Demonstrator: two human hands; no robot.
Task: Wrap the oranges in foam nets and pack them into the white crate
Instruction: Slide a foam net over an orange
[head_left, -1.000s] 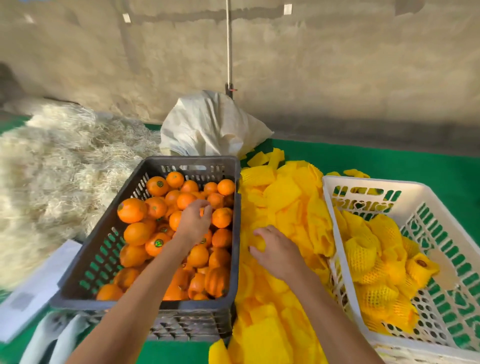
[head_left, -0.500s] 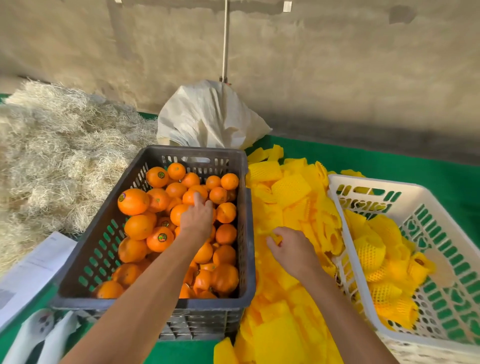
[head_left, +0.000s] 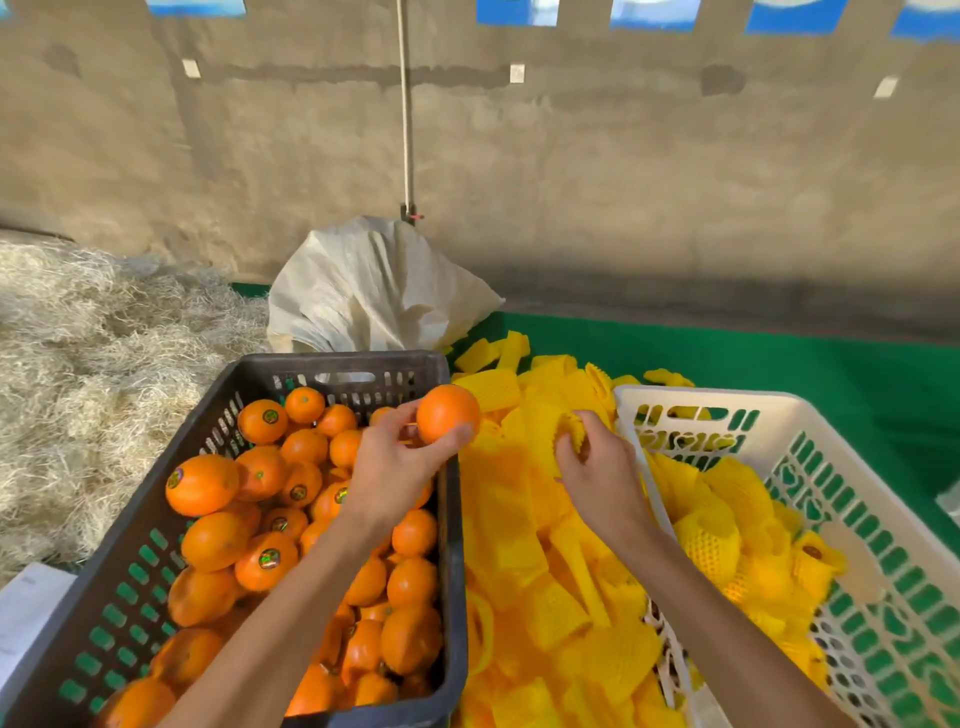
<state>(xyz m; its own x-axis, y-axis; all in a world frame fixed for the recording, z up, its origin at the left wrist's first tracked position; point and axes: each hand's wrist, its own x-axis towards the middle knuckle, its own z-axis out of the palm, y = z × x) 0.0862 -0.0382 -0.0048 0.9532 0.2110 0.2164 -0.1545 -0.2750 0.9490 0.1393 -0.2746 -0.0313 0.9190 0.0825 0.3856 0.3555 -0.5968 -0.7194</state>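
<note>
Change since half a second ago: left hand (head_left: 387, 470) was down among the fruit in the dark crate (head_left: 130, 525); now it is up at that crate's right rim with one orange (head_left: 448, 421) pinched in thumb and fingertips. Right hand (head_left: 602, 467) was flat in the net pile (head_left: 524, 561); now its fingers curl round one foam net (head_left: 571, 434), lifted just clear of the pile. Meaning: both halves of a wrap are in hand, near each other but not touching; sleeving comes next.

Orange is near round, no clear long axis. No sticker or stem shows on the visible face, so its pointing cannot be told. Net mouth seems to face left toward the fruit; bunched and blurred, not certain.

White crate (head_left: 779, 410), right, holds several wrapped oranges.
</note>
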